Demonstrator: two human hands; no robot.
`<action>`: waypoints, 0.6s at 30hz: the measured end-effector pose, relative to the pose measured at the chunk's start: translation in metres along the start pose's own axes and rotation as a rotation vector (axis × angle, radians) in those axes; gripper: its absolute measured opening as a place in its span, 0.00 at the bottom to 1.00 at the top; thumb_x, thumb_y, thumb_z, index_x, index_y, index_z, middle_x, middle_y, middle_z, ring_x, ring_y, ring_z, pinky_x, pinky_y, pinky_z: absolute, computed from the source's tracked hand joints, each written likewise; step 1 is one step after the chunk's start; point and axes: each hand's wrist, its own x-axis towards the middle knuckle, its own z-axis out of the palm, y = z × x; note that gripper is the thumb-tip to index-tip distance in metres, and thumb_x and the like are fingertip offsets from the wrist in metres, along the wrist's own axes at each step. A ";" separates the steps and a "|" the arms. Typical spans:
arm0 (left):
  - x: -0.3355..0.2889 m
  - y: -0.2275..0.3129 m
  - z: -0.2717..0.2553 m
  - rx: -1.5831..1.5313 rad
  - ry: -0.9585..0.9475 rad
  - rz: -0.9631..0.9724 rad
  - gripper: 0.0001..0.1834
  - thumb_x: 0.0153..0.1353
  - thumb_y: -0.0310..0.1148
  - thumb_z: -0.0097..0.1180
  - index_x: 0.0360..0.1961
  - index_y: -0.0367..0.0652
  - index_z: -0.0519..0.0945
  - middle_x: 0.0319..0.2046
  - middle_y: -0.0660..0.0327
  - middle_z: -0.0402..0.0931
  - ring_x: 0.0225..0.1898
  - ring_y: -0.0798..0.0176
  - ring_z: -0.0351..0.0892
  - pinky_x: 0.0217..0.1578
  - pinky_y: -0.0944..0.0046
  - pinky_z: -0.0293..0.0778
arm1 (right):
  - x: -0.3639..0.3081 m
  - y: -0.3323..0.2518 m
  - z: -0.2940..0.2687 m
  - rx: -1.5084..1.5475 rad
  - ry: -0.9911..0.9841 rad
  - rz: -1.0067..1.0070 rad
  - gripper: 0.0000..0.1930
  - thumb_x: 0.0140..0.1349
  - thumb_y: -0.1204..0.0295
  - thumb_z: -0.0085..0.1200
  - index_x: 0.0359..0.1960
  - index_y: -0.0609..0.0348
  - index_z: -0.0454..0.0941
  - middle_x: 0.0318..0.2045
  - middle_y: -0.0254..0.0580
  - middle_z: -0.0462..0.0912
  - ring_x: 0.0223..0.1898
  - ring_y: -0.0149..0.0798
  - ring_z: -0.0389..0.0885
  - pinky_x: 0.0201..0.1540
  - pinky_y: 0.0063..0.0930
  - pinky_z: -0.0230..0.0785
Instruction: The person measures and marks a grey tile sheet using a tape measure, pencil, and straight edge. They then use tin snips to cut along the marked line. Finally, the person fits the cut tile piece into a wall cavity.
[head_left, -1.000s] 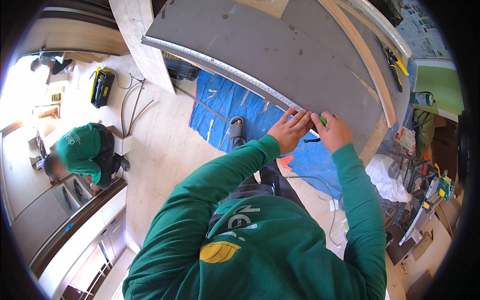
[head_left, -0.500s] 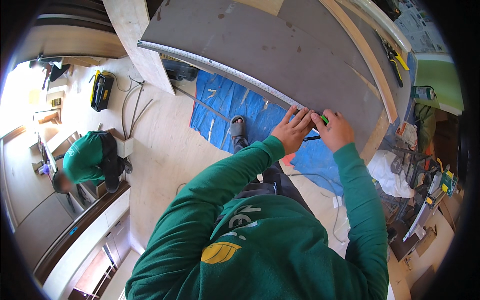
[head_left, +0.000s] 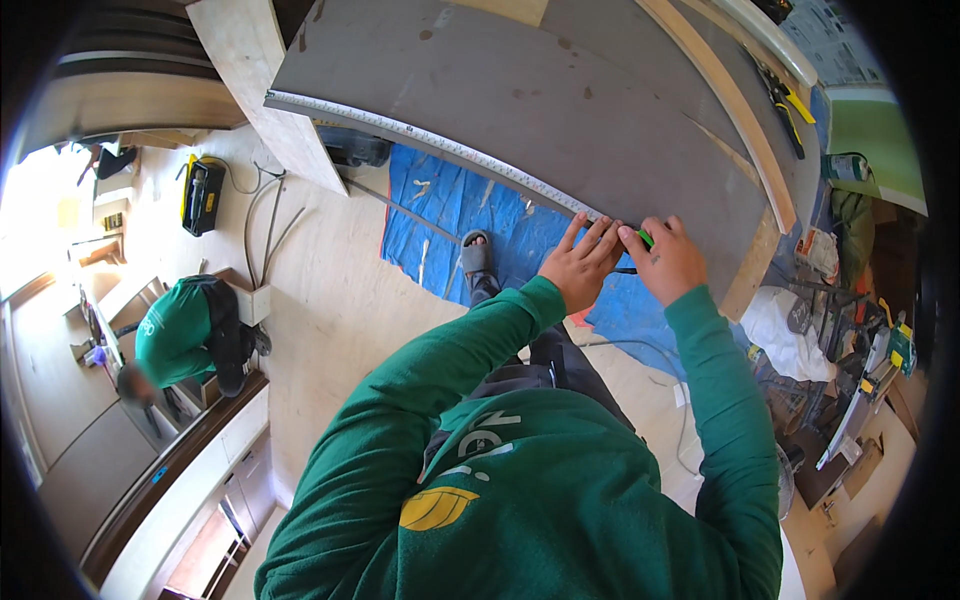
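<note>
Grey, flat sheet board (head_left: pixel 560 110) lies across the far half of the view, resting on a desk whose pale wooden edge (head_left: pixel 750 290) shows at its right end. A long metal straightedge ruler (head_left: pixel 420 135) runs along the board's near edge, from far left toward the hands. The person's left hand (head_left: pixel 583 268) presses down on the ruler's right end with fingers spread flat, its grip open. Just beside it, the right hand (head_left: pixel 672 262) is closed around a small green marking tool (head_left: pixel 645 238), whose tip sits at the board's near edge; what kind of tool it is cannot be told.

Compared with half a second ago, both hands sit at the same spot on the ruler and board, and the right hand's hold on the green tool is unchanged. A second person in a green top (head_left: pixel 185 335), crouched at the far left, has shifted slightly nearer the white cabinet (head_left: pixel 200 480).

Below the board, a blue plastic tarp (head_left: pixel 450 215) covers part of the pale wooden floor (head_left: pixel 330 300), and the person's sandalled foot (head_left: pixel 474 255) stands on it. A black and yellow tool case (head_left: pixel 202 193) lies on the floor at far left; its contents cannot be seen. A white bag (head_left: pixel 790 325) sits on the floor at right.
</note>
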 end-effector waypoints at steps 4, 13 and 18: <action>0.001 0.002 -0.001 -0.021 -0.004 -0.021 0.39 0.53 0.32 0.59 0.71 0.40 0.72 0.72 0.55 0.64 0.76 0.50 0.58 0.78 0.37 0.46 | 0.002 0.000 -0.004 0.018 0.040 0.048 0.25 0.72 0.44 0.53 0.41 0.56 0.80 0.41 0.53 0.80 0.36 0.59 0.83 0.40 0.51 0.76; 0.000 -0.003 0.007 0.064 0.050 0.011 0.38 0.55 0.30 0.55 0.72 0.42 0.71 0.70 0.56 0.67 0.74 0.52 0.62 0.77 0.39 0.50 | 0.001 -0.017 -0.068 1.370 0.112 0.175 0.39 0.78 0.38 0.36 0.53 0.69 0.78 0.41 0.44 0.81 0.37 0.36 0.81 0.41 0.32 0.73; -0.013 -0.013 0.030 -0.100 0.099 0.052 0.36 0.59 0.31 0.56 0.71 0.42 0.71 0.71 0.57 0.68 0.74 0.51 0.62 0.77 0.39 0.50 | 0.009 -0.055 -0.033 1.562 -0.223 0.171 0.35 0.80 0.43 0.35 0.55 0.69 0.76 0.38 0.40 0.80 0.37 0.34 0.78 0.42 0.31 0.73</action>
